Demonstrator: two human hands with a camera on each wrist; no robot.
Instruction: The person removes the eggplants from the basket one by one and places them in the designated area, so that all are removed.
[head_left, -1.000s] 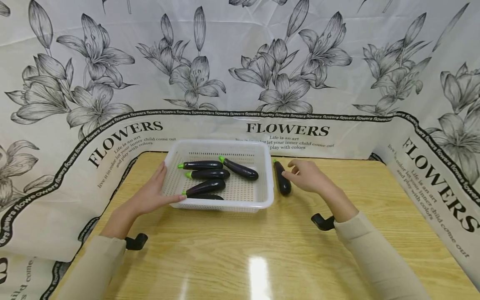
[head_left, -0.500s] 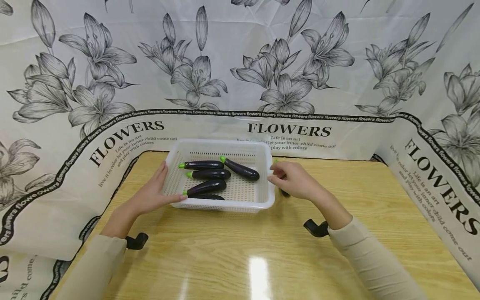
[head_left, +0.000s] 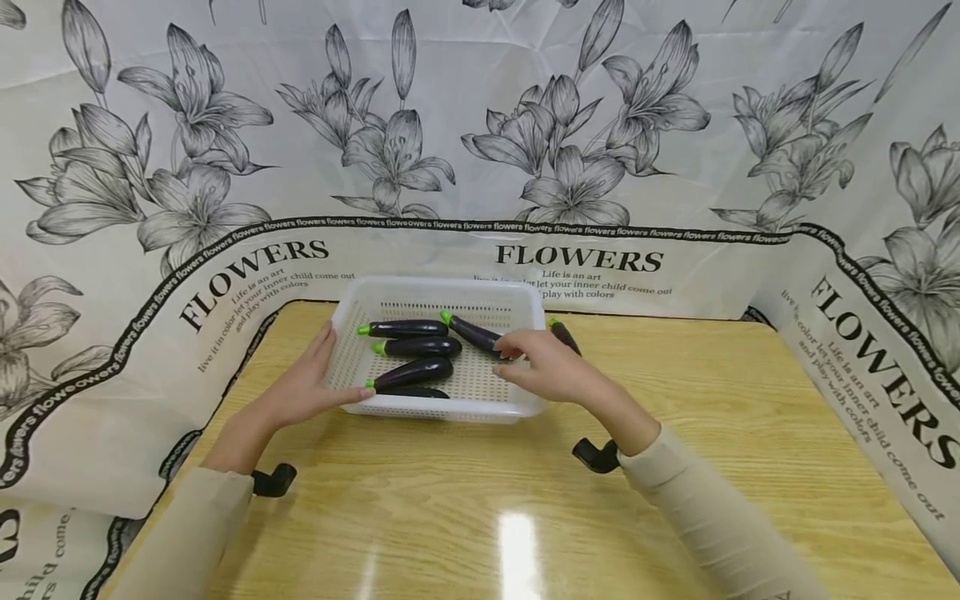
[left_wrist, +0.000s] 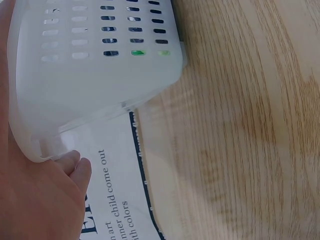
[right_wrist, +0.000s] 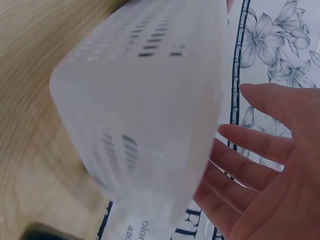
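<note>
A white perforated plastic basket (head_left: 480, 408) stands on the table with several dark purple, green-stemmed eggplants (head_left: 411, 372) in it. My left hand (head_left: 296, 392) holds its near left corner, thumb along the front rim and fingers against the side. In the left wrist view, the fingertips bend beneath the basket's (left_wrist: 100, 85) rim. Over the right rim reaches my right hand (head_left: 551, 367), its fingertips at the rightmost eggplant (head_left: 474, 334) inside. The right wrist view has these fingers (right_wrist: 245, 167) spread and loosely bent beyond the basket wall (right_wrist: 145, 100). Another eggplant (head_left: 565, 335) lies outside, partly hidden behind my right hand.
The wooden table (head_left: 420, 500) extends in front of the basket and to its right. A white flower-printed cloth (head_left: 420, 158) hangs behind and along both sides. Black wrist mounts (head_left: 596, 454) jut from both wrists.
My right hand has moved left from the eggplant outside, across the basket's right rim, to the rightmost eggplant inside. The left hand and basket have stayed in place.
</note>
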